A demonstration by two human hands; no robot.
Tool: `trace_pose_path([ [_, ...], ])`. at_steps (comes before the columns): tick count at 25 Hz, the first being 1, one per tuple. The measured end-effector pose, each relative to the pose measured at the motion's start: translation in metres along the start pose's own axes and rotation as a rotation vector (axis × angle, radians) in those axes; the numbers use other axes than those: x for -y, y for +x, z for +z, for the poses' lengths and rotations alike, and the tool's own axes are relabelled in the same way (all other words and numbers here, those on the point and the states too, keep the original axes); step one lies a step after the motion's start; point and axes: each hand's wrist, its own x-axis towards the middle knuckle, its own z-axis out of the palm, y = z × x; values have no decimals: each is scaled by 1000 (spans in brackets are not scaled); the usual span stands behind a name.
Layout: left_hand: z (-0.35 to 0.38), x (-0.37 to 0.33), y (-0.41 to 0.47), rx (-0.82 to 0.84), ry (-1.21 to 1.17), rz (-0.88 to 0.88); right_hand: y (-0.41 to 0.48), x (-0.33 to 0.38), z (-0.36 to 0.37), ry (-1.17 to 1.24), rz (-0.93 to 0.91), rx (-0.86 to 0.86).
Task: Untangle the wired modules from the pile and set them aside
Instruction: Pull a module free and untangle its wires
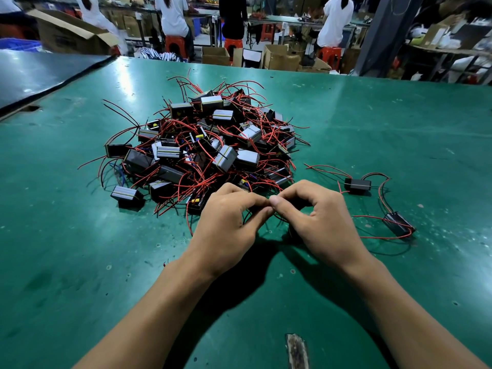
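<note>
A pile of small black modules (202,147) with tangled red and black wires lies in the middle of the green table (80,262). At the pile's near edge my left hand (226,225) and my right hand (316,217) meet, fingertips together, pinching thin dark wires between them. A module under my right hand is mostly hidden. Two separated modules lie to the right: one black module (357,184) and another (398,223) nearer the table's right side, each with loose red wires.
A worn gouge (296,350) marks the table near its front edge. A dark sheet (34,73) overlaps the far left corner. Beyond the table's far edge stand cardboard boxes (282,58), red stools and several people at benches.
</note>
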Motion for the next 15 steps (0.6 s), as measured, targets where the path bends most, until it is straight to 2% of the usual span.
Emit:
trace_pose_path([
  [6,4,-4,0,23,-149,-274,1,-2,-1,-38,-61,-8],
  [11,-4,0,2,10,-93,-272,3,-10,-7,-124,-240,101],
  [15,-6,2,2,42,-53,-224,4,-17,-5,-187,-338,101],
])
